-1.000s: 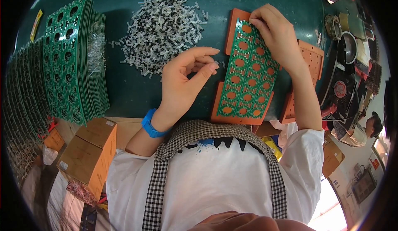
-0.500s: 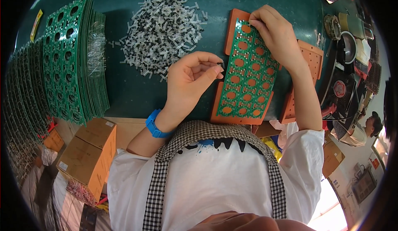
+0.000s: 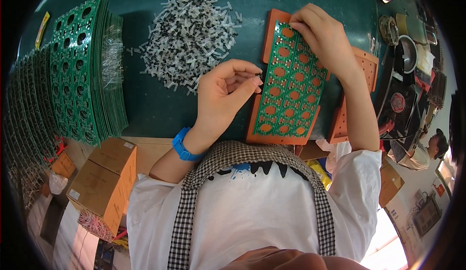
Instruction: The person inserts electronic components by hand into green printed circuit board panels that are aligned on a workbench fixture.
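A green circuit board panel (image 3: pixel 285 89) with rows of round holes lies on an orange fixture plate (image 3: pixel 270 37). Over its far end, my right hand (image 3: pixel 321 39) is closed, thumb and fingers pinched at the board's top; whatever they hold is too small or hidden to name. My left hand (image 3: pixel 227 88), a blue band on its wrist, is closed in a pinch just left of the panel. Between its fingertips is a small black component (image 3: pixel 258 77). Left of that hand rises a heap of small black components with clear tips (image 3: pixel 191 37).
Stacked green circuit boards (image 3: pixel 77 66) stand on the left of the green table (image 3: pixel 141 95). More orange plates (image 3: pixel 363 66) lie to the right, by a metal bowl (image 3: pixel 407 54) and a black fan-like device (image 3: pixel 399 104). Cardboard boxes (image 3: pixel 104 178) sit below left. Another person (image 3: pixel 422 153) is at far right.
My right hand has shifted very slightly up and left at the board's far end. The left hand stays almost where it was, still pinching the component.
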### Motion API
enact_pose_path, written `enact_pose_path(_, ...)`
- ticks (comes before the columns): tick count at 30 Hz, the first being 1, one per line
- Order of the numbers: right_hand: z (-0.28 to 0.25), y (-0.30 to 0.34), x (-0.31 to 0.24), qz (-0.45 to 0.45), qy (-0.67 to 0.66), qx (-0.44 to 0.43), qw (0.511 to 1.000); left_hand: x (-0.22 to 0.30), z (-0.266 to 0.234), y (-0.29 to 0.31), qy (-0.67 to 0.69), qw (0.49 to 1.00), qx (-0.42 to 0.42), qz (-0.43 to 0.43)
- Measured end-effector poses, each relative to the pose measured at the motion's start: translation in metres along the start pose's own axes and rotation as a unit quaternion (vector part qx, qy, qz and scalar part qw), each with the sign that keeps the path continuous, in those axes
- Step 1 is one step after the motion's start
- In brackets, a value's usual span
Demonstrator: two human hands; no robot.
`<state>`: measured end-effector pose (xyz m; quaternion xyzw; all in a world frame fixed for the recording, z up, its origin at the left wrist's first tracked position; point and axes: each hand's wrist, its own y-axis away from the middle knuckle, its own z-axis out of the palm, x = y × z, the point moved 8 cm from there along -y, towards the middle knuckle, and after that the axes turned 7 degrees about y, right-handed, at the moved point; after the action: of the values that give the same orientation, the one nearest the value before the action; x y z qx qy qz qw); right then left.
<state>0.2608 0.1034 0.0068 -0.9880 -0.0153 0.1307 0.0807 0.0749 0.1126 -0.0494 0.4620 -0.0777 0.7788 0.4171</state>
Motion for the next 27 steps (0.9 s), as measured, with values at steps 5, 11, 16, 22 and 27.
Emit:
enact_pose_path(5,-0.004,0.014,-0.003,0.014,-0.005,0.07,0.997,-0.003,0.003,0.001,0.023,1.0,0.004,0.001)
enact_pose_path(11,-0.013,0.019,-0.036,0.027,0.096,0.079,0.992,0.001,0.005,0.001,-0.033,0.999,0.019,-0.005)
enact_pose_path(16,0.009,0.044,-0.056,0.165,-0.317,-0.097,0.929,0.006,0.012,0.004,-0.105,0.993,0.018,0.046)
enact_pose_path(22,0.019,0.054,-0.042,0.221,-0.377,-0.065,0.897,0.009,0.018,0.005,-0.219,0.972,-0.002,0.087)
enact_pose_path(27,0.0,0.033,-0.02,0.135,-0.119,0.013,0.984,0.012,0.008,0.0,-0.295,0.953,0.016,0.072)
